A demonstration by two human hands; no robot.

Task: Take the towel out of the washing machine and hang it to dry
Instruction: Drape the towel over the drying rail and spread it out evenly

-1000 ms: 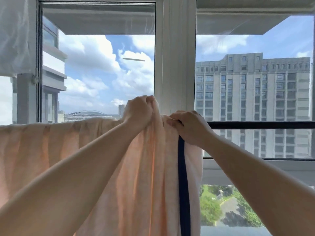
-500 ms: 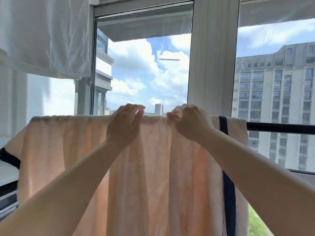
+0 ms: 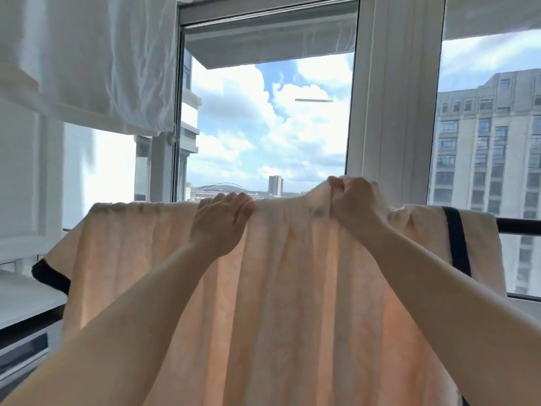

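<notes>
Peach towel [image 3: 292,303] draped over dark rail [image 3: 518,225] in front of window frame [image 3: 392,98], hanging down toward camera and filling lower middle of view. Dark blue stripe [image 3: 456,238] near towel's right edge, another dark band [image 3: 49,276] at lower left corner. Folds and creases running down from top edge.

Left hand [image 3: 219,221] at top edge of towel, left of centre; fingers [image 3: 234,200] extended, laid over the fold, thumb against the cloth in front. Looks like resting on or lightly pressing the towel; cannot tell if any real pinch.

Right hand [image 3: 354,200] at top edge, right of centre, curled tight into a fist, gripping a bunch of towel and lifting it slightly above the rail line. Cloth puckered just beside the knuckles.

Hands near each other, not touching. Both forearms bare, reaching up from bottom corners.

White cloth [image 3: 87,60] hanging at upper left. Grey building [image 3: 491,159] outside on right, blue sky with clouds [image 3: 263,118] through middle pane. White ledge [image 3: 26,300] at lower left.
</notes>
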